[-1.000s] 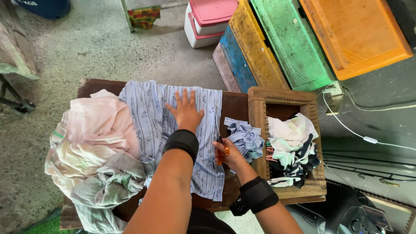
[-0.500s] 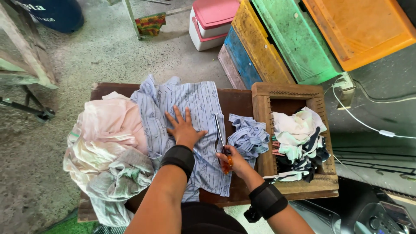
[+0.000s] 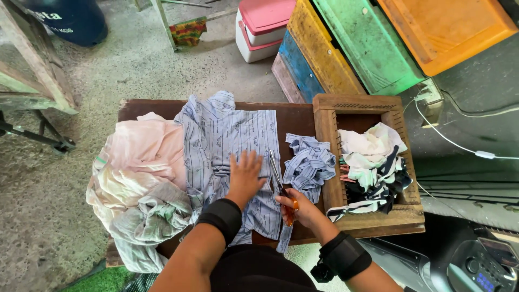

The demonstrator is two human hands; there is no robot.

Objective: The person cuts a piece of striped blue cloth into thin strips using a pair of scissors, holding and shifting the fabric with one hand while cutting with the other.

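A blue striped shirt [image 3: 227,140] lies spread on a dark wooden table [image 3: 294,119]. My left hand [image 3: 244,176] presses flat on the shirt's lower middle, fingers apart. My right hand [image 3: 300,208] grips orange-handled scissors [image 3: 281,186], whose blades point up along the shirt's right edge. A pile of cut blue striped pieces [image 3: 309,165] sits just right of the scissors. Both wrists wear black wrist bands.
A heap of pink and grey-green clothes [image 3: 138,184] covers the table's left side. A wooden box [image 3: 327,127] with white and dark cloth scraps stands at the right. Coloured crates [image 3: 378,48] and a pink-lidded cooler [image 3: 265,27] lie beyond. A white cable [image 3: 459,143] runs at right.
The view has shifted, so the table sits lower in frame. My left hand has slid down the shirt toward me. The scissors stay at the shirt's right edge.
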